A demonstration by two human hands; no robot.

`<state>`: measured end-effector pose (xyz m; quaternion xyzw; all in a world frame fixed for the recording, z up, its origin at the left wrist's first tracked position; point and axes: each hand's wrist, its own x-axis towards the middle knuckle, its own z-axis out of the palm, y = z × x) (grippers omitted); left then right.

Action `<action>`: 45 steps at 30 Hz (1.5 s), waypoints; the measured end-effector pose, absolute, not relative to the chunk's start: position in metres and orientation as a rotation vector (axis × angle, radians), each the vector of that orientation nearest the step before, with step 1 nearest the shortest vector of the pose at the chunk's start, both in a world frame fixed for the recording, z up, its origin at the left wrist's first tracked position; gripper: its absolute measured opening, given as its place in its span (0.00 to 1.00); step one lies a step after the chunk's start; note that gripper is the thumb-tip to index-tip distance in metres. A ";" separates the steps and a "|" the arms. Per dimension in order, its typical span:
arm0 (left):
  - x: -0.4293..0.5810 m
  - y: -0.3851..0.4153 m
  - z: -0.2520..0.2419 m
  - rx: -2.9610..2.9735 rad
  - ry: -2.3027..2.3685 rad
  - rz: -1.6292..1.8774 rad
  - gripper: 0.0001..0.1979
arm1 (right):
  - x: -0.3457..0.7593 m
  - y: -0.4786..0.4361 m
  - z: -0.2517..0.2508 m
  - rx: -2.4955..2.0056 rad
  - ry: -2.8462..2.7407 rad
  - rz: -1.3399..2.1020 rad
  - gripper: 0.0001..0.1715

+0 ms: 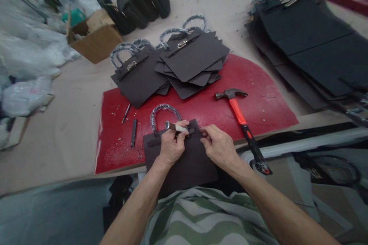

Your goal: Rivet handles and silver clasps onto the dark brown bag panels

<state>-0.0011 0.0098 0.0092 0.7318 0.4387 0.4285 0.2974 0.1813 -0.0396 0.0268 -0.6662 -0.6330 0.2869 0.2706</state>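
Note:
A dark brown bag panel (pixel 189 168) lies before me over the table's front edge, its plastic-wrapped handle (pixel 165 108) standing up at the back. My left hand (pixel 173 143) is closed round a short hand tool (pixel 173 126) with a shiny metal cap, held slanted over the panel's strap; its working tip is hidden by my fingers. At the panel's right edge, beside the strap end, my right hand (pixel 220 145) has thumb and fingers pinched together. What they hold, if anything, is too small to tell.
A claw hammer (pixel 238 113) lies right on the red board (pixel 258 95). A dark metal bar (pixel 133 133) and a thin metal rod (pixel 125 113) lie left. Stacked bag panels (pixel 195 55) stand behind, larger dark panels (pixel 313 42) at right, a cardboard box (pixel 97 44) back left.

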 end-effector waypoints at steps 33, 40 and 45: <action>-0.012 0.005 0.028 1.365 1.092 1.205 0.13 | 0.147 -0.036 0.042 -1.259 -0.731 1.753 0.24; -0.019 0.006 0.044 1.324 1.045 1.238 0.13 | 0.137 -0.040 0.036 -1.101 -0.508 1.807 0.22; -0.024 0.001 0.047 1.275 0.996 1.250 0.13 | 0.141 -0.039 0.035 -0.977 -0.498 1.883 0.23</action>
